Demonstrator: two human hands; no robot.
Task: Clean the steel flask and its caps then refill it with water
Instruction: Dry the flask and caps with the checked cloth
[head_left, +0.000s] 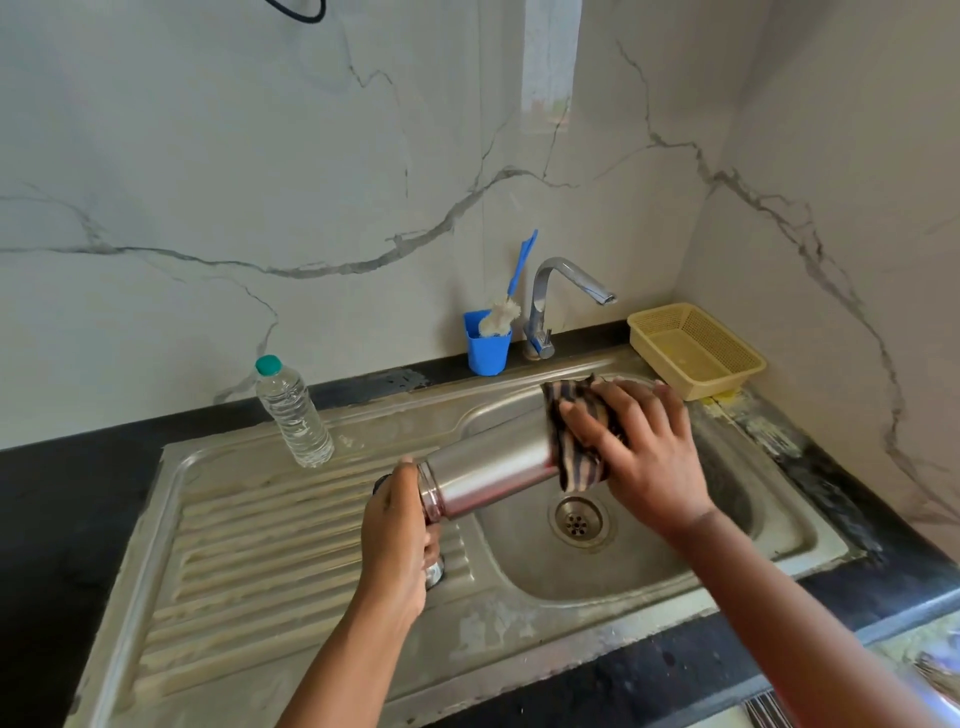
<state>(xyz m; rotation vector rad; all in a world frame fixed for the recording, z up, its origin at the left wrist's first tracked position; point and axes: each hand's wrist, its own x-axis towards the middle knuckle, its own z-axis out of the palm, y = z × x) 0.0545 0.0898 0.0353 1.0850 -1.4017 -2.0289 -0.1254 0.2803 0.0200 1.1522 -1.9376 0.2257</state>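
Observation:
The steel flask (488, 470) lies almost level in the air over the sink basin (649, 551), its neck end toward the left. My left hand (397, 540) grips that neck end. My right hand (641, 447) holds a dark striped cloth (576, 434) wrapped round the flask's far base end. A small steel cap (434, 571) stands on the ribbed drainboard (249, 561), partly hidden under my left hand. Another dark part shows behind my left thumb; I cannot tell what it is.
A plastic water bottle (293, 415) with a green cap stands at the back of the drainboard. Behind the sink are a blue holder (487, 348) with a bottle brush (511, 291), the tap (558, 301), and a yellow basket (693, 351). The drain (577, 519) lies below the flask.

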